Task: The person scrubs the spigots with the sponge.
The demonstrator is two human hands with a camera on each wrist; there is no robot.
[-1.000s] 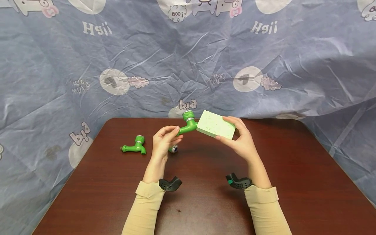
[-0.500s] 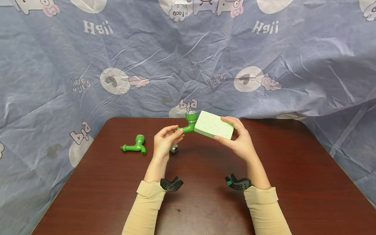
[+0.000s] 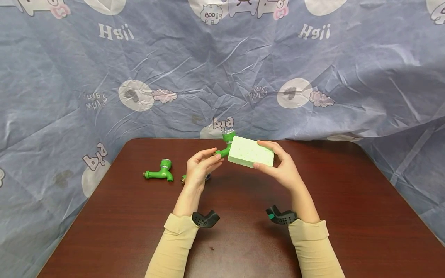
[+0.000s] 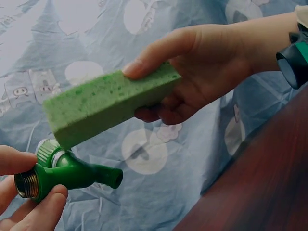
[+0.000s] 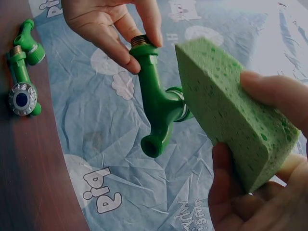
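My left hand (image 3: pixel 201 166) pinches a green tap (image 5: pixel 153 91) by its brass-threaded inlet end, holding it up above the table. In the head view the tap's ribbed knob (image 3: pixel 228 136) points upward and the sponge hides part of the body. My right hand (image 3: pixel 283 166) grips a pale green block-shaped sponge (image 3: pixel 250 151), thumb on one face and fingers on the other. The sponge's near corner meets the tap around its knob in the left wrist view, where the tap's spout (image 4: pixel 113 177) points right.
A second green tap (image 3: pixel 159 173) lies on the dark wooden table (image 3: pixel 236 239), left of my left hand. Another tap (image 5: pixel 21 91) lies beside it, mostly hidden behind my left wrist in the head view. A patterned blue cloth (image 3: pixel 222 69) hangs behind the table.
My left hand and its tap have shifted slightly right. The sponge has moved a little left and down across the tap, its tilt flattening. More of the tap behind my left wrist shows.
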